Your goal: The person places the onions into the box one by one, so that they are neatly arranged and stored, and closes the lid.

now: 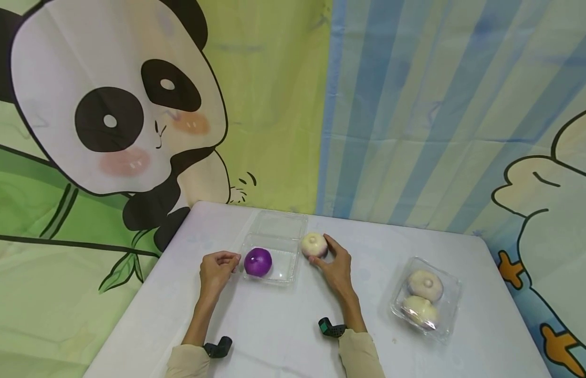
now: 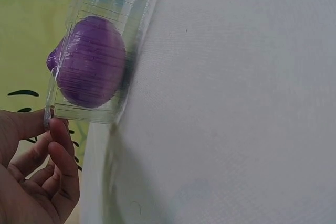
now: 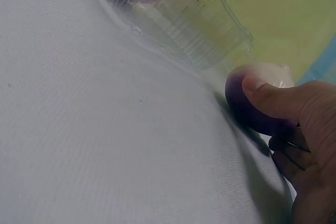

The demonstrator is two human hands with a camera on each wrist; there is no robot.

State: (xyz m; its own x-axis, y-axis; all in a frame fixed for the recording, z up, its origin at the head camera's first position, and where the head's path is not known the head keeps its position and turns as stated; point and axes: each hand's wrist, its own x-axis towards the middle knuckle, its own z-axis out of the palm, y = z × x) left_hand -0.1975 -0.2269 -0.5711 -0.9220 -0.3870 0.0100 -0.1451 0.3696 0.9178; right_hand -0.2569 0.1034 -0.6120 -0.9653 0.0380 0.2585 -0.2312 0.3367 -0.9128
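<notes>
An open clear plastic box (image 1: 284,262) holds a purple round object (image 1: 258,262) in its left part; the left wrist view shows that object (image 2: 92,61) through the ribbed wall. My left hand (image 1: 217,273) pinches the box's left edge between thumb and forefinger, as the left wrist view of the hand (image 2: 42,166) shows. Just right of the box, my right hand (image 1: 337,266) grips a whitish round object (image 1: 314,245) between thumb and fingers. In the right wrist view this object (image 3: 252,98) has a purple lower side, with the hand's (image 3: 304,129) thumb on it.
A second clear box (image 1: 448,310) with two whitish round objects (image 1: 425,285) stands on the right of the white table (image 1: 283,346). The first box's raised lid (image 1: 280,224) lies toward the back edge. Behind the table hangs a printed curtain (image 1: 274,105).
</notes>
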